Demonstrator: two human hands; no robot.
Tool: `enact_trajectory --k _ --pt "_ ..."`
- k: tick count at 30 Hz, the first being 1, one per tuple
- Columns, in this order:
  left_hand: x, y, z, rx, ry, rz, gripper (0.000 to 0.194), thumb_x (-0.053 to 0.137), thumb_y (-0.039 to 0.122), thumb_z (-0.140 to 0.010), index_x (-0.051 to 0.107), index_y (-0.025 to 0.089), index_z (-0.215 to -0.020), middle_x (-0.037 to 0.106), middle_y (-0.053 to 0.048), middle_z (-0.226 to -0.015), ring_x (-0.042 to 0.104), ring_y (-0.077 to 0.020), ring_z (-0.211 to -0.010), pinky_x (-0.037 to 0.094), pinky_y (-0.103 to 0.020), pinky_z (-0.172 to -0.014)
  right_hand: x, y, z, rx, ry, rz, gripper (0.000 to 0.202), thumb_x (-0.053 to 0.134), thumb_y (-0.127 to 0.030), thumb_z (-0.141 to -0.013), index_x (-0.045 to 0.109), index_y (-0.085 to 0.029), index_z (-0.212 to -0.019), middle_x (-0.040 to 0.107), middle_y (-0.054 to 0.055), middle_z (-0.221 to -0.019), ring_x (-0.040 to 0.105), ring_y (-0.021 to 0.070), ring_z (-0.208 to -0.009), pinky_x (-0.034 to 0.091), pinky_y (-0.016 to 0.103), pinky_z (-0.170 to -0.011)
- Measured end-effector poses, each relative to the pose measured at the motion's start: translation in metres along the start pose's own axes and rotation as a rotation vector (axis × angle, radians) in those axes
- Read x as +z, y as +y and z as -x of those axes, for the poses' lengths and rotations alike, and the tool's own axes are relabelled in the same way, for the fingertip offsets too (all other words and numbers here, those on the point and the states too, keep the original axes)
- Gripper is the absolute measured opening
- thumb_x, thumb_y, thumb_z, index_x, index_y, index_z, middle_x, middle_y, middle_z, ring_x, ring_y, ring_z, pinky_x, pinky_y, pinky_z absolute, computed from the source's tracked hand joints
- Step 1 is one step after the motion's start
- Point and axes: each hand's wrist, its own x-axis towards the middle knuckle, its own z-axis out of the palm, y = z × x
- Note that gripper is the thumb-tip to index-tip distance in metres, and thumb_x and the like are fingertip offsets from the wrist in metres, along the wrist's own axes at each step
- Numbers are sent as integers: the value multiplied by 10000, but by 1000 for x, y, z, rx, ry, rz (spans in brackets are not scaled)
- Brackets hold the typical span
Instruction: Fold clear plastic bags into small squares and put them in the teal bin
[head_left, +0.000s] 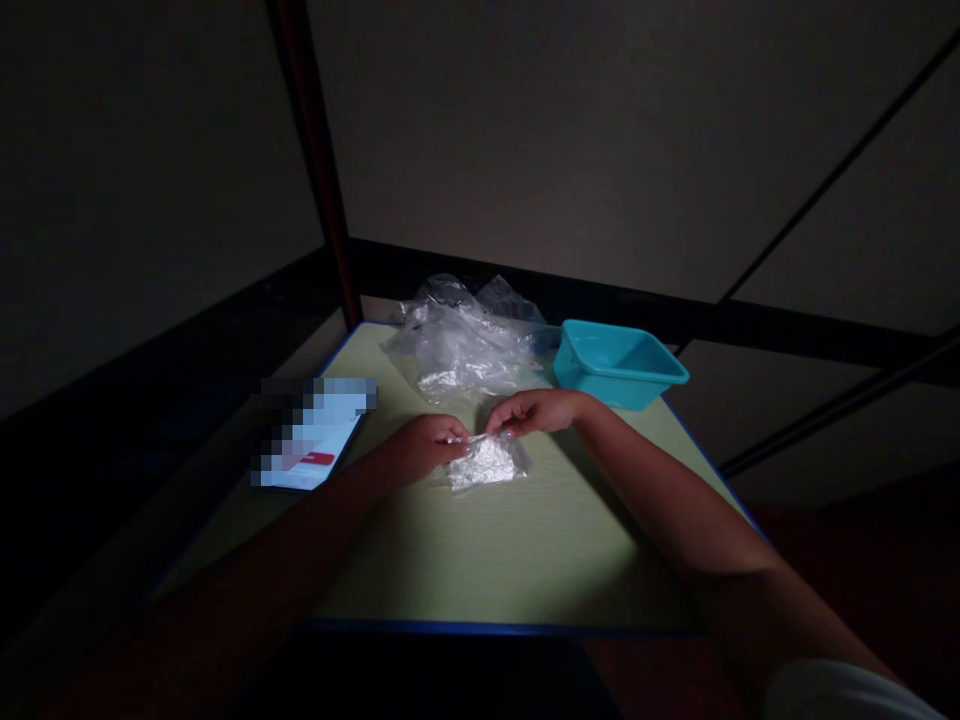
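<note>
1. My left hand (429, 443) is closed at the fingertips, pinching the upper left edge of a small clear plastic bag (489, 465).
2. My right hand (541, 410) reaches in from the other side, its fingers bent and gripping the same bag along its top edge, so my two hands are close together with only a little of the bag's edge between them.
3. The small plastic bag is near the middle of the table (480, 570), just in front of my fingers. It is crinkled and shines brightly; through the glare I cannot tell what, if anything, is inside it.
4. Beyond my hands, toward the far edge, a loose heap of clear plastic (465, 350) spreads over the table. Its layers fold over one another, and I cannot make out whether they hold anything.
5. To the right of that heap is a turquoise basin (619, 388), upright and open at the top, near the far right corner. Its inside is shadowed and its near wall hides the bottom, so I cannot tell what is down there.
6. A phone (319, 440) with a lit screen lies at the table's left side, well apart from the basin.
</note>
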Motion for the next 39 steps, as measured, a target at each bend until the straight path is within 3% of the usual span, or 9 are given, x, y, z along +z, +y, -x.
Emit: enact_trajectory --k 5,12,21,25,30,39 --pt "1 4 2 -2 -4 -5 354 579 516 -702 606 168 -762 620 -12 -685 575 -185 -678 400 -270 -625 1 2 -1 17 -39 24 407 714 -475 -789 637 -105 -941 619 19 -821 556 128 -775 429 265 -763" --pt "0 4 3 1 13 -102 381 501 536 -808 588 176 -721 578 13 -640 531 -163 -621 374 -258 -573 7 -2 -4 -6 10 56 274 736 -369 -775 594 -142 -838 546 -32 -740 497 105 -690 402 241 -688" --pt "1 -1 1 23 -35 -24 251 605 397 -710 647 162 -788 715 -53 -774 652 -212 -753 464 -279 -670 14 -3 -6 -16 52 22 392 730 -496 -751 543 -156 -805 556 -25 -741 512 112 -680 414 254 -671" --pt "0 -2 1 3 -19 -45 230 615 369 -677 660 162 -765 708 -47 -737 652 -208 -721 461 -278 -646 14 -3 -7 -6 68 30 474 711 -593 -725 552 -156 -816 566 -16 -735 515 119 -674 416 261 -662" --pt "-2 -1 0 -10 32 -79 178 606 337 -671 643 170 -717 676 -24 -690 633 -192 -692 436 -261 -617 18 -6 -7 7 141 89 536 536 -689 -815 526 -160 -735 494 -27 -664 441 112 -619 374 262 -622" --pt "-5 -1 0 -10 101 -137 214 549 399 -704 583 188 -689 615 2 -627 554 -168 -609 379 -261 -566 31 -11 -8 -39 232 236 508 464 -660 -871 444 -192 -677 382 -47 -651 353 112 -629 327 258 -613"
